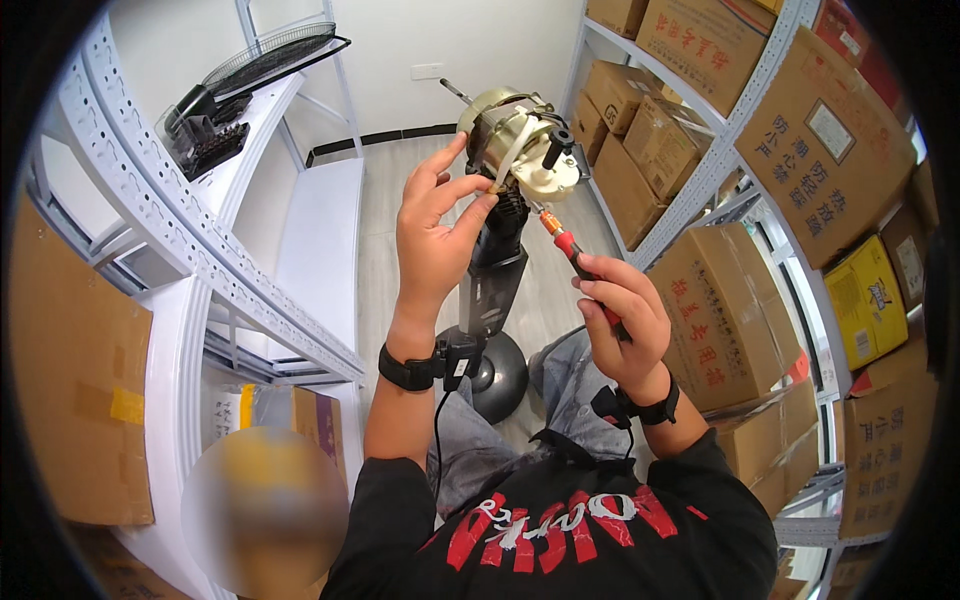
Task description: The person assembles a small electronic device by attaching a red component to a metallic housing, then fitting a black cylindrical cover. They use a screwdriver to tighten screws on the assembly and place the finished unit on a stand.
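A bare fan motor [492, 142] sits on top of a black fan stand [492, 285], with a cream gearbox [548, 178] and a black knob at its right side. My left hand [437, 215] is at the motor's left; thumb and index finger pinch the lower end of a white wire sleeve [515, 150], while another finger rests against the housing. My right hand [628, 318] grips a red and black screwdriver [568, 245], its shaft pointing up and left to just below the gearbox. Whether the tip sits in a screw is too small to tell.
Between my legs stands the round black fan base [500, 378]. A metal shelf [265, 130] on the left carries a fan grille [270, 55] and black parts [215, 145]. Cardboard boxes [725, 310] fill the right rack, with a yellow package [868, 303] among them.
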{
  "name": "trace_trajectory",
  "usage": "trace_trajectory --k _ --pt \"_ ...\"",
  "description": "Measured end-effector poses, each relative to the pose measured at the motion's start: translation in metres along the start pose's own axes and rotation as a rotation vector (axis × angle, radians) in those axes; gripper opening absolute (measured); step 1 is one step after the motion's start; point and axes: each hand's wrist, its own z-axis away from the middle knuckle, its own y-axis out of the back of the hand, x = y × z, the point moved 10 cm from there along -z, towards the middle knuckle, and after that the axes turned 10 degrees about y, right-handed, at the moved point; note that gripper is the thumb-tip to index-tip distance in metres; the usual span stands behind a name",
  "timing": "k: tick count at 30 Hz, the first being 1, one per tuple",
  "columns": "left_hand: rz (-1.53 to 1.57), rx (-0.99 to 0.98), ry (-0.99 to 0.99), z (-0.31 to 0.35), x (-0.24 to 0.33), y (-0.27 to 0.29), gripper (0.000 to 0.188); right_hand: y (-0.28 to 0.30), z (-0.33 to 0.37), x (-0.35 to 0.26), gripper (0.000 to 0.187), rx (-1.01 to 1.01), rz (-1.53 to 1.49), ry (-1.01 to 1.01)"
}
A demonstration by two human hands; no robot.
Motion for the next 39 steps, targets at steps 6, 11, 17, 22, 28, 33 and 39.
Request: trace_trajectory --k 6,11,17,22,28,33,39 --pt "0.028 0.026 0.007 0.001 0.000 -0.001 0.016 0.005 0.000 0.008 0.021 0.005 -0.041 -0.004" --pt "0.035 0.045 0.010 0.003 0.000 -0.002 0.016 0.006 0.002 0.010 0.020 0.013 -0.053 0.005" --pt "0.031 0.085 -0.013 0.005 -0.001 0.000 0.014 0.004 0.004 0.011 0.019 0.022 -0.076 0.017" --pt "0.024 0.088 -0.020 0.005 -0.002 -0.001 0.014 0.002 0.002 0.011 0.022 0.018 -0.075 0.006" --pt "0.014 0.075 -0.025 0.006 -0.004 -0.001 0.016 0.009 0.004 0.031 0.026 0.035 -0.052 -0.177" --pt "0.024 0.082 -0.024 0.006 -0.006 -0.003 0.018 0.015 0.009 0.039 0.021 0.111 -0.170 -0.428" --pt "0.054 0.138 -0.054 0.008 -0.003 -0.001 0.017 0.015 0.006 0.038 0.016 -0.064 0.008 -0.539"
